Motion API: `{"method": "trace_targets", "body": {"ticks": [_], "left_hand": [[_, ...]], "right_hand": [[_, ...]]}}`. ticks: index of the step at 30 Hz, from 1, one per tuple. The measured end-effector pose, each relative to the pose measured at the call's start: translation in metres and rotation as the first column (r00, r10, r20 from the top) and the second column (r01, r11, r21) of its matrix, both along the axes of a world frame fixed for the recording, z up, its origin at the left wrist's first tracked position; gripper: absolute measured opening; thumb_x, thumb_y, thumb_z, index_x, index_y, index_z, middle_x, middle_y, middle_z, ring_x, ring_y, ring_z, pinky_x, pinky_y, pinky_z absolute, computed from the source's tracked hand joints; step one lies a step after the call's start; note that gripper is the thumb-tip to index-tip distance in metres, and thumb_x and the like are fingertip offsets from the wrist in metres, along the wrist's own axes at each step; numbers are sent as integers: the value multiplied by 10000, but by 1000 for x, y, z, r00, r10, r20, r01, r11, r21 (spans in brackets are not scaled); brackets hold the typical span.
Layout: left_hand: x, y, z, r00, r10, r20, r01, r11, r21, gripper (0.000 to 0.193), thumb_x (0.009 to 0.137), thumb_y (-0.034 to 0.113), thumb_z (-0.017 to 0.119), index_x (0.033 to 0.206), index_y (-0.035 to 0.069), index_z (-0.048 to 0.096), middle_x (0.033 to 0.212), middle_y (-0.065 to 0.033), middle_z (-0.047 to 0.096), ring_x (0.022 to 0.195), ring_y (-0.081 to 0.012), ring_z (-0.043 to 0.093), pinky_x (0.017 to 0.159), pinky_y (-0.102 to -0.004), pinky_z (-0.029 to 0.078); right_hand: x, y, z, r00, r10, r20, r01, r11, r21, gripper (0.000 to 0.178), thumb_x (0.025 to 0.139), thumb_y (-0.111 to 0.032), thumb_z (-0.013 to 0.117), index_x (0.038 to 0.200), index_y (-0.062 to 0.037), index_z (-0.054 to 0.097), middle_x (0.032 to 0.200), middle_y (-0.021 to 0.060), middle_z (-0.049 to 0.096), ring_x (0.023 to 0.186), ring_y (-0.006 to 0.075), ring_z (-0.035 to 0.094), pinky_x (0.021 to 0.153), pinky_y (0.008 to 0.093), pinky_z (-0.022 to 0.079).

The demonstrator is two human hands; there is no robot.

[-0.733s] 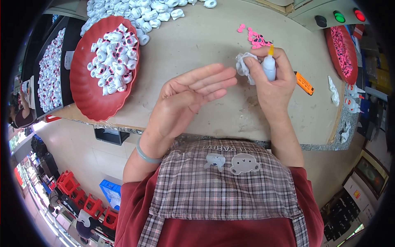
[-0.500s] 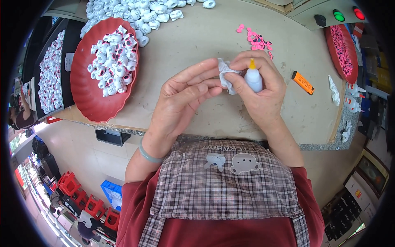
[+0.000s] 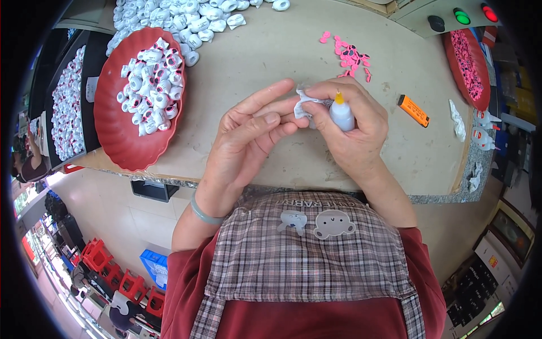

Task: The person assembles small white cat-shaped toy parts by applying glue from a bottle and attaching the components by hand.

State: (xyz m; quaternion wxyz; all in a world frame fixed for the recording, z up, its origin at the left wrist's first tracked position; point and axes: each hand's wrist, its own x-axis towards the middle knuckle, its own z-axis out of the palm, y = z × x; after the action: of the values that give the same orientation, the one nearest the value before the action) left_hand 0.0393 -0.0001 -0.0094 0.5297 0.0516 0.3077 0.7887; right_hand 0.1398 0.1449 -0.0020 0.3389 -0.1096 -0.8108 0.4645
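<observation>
My right hand [image 3: 367, 127] is closed around a small white squeeze bottle [image 3: 342, 117] with a yellow nozzle pointing up and away. Between its thumb and forefinger it also pinches a crumpled white tissue [image 3: 303, 106]. The tissue touches the fingertips of my left hand [image 3: 240, 135]. That hand has its fingers stretched out and apart, palm turned toward the right, with nothing gripped in it. Beyond my right hand, several pink pieces [image 3: 353, 56], some with dark spots, lie loose on the worktable [image 3: 265, 53].
A red scalloped tray [image 3: 107, 135] at left holds white pieces with pink parts. More white pieces [image 3: 197, 24] are heaped at the far left. An orange cutter [image 3: 413, 111], crumpled tissue [image 3: 457, 121] and red dish [image 3: 480, 100] of pink pieces are at right.
Both hands stay together. The right hand with the bottle and tissue has shifted slightly left against the left fingertips. The whole view has also moved a little.
</observation>
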Motion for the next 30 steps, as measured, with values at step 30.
{"method": "trace_targets", "body": {"ticks": [30], "left_hand": [[-25, -6, 5, 206, -63, -976, -470, 869, -156, 137, 773, -60, 642, 898, -6, 629, 871, -58, 574, 736, -107, 563, 641, -217, 472]], "right_hand": [[21, 18, 5, 976, 19, 216, 77, 902, -425, 160, 801, -5, 629, 957, -40, 627, 828, 30, 616, 647, 70, 556, 552, 214, 461]]}}
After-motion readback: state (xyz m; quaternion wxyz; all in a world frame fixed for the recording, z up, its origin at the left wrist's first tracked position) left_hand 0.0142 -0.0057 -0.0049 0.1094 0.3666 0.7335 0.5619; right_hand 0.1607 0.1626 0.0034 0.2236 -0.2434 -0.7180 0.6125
